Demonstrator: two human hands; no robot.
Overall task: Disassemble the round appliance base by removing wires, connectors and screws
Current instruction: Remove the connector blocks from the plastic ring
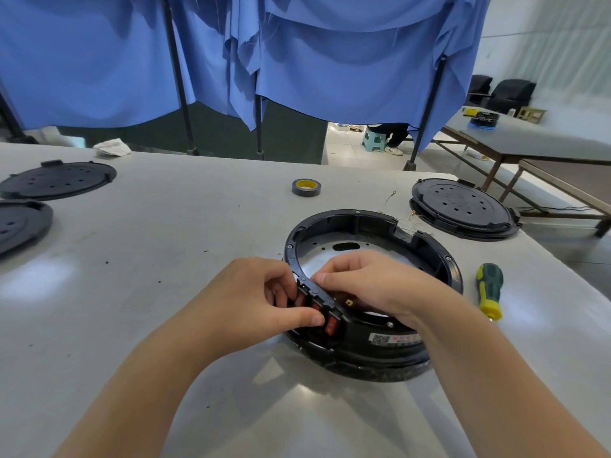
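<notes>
Black plastic forms the round appliance base (370, 285), which sits on the pale grey counter (198, 259) right of centre, open side up, with a bare metal plate showing inside its ring. On its near wall are red rocker switches (330, 327) and, further right, a white label with a code.

Both forearms reach in from the bottom edge and meet at the near-left part of the rim. The left hand (261, 299) comes from outside the ring; its fingers are curled and the thumb lies along the wall, pinching the switch section between thumb and fingertips. The right hand (370, 285) arches over the rim from the inner side, wrist raised, fingers bent down onto the top edge of the same section, with the thumb tucked inside where a small brass connector (348, 303) shows.

A green and yellow screwdriver (488, 290) lies on the counter just right of the base. A roll of tape (306, 187) stands farther back, thin wires (410, 223) trail behind the base, and black round covers (463, 208) rest at the right and left edges.
</notes>
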